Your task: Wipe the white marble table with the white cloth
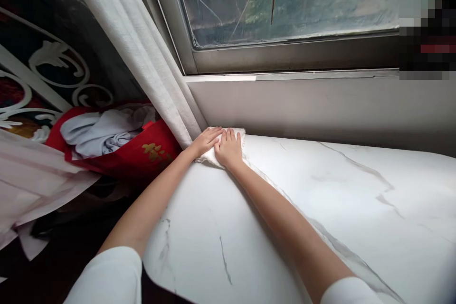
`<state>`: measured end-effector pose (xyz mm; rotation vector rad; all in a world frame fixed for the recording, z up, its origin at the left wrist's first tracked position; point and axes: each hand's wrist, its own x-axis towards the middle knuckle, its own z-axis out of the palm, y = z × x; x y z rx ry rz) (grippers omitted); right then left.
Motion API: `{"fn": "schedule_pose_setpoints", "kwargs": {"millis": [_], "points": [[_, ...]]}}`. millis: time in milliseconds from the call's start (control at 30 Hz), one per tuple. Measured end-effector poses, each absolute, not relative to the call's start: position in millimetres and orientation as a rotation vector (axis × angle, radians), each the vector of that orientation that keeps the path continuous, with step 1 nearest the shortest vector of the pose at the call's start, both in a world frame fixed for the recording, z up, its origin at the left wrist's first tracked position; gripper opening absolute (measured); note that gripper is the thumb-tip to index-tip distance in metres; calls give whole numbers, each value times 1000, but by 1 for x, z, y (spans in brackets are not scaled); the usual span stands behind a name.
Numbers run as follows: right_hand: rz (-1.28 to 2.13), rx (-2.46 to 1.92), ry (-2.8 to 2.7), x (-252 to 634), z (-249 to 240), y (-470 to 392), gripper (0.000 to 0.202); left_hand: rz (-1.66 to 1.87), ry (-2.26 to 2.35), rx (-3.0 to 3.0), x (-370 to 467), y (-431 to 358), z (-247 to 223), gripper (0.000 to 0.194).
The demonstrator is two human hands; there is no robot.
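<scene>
A pale cloth (213, 156) with a frayed edge lies flat on the far left corner of a white marble-patterned table (278, 228). Pressing on its left part is my left hand (206, 141), palm down with the fingers stretched to the right. My right hand (229, 148) rests flat on the cloth just beside it, fingers spread and pointing toward the wall. The two hands nearly touch. Parts of the cloth under both palms are hidden.
A white curtain (142, 52) hangs at the table's left corner. Left of it stands a red bag (124, 161) holding grey clothes (103, 128), near a white scrollwork frame (35, 78) and pink fabric (35, 175). Behind the table are a wall (292, 107) and a window (302, 4).
</scene>
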<state>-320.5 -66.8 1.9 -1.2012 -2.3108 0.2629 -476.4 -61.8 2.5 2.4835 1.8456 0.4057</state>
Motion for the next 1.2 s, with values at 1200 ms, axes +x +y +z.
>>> {"fn": "schedule_pose_setpoints", "kwargs": {"millis": [1200], "points": [[681,-1070,-2443,-279,20,-119,48,272,2253,2330,-419,-170,3,50]]}}
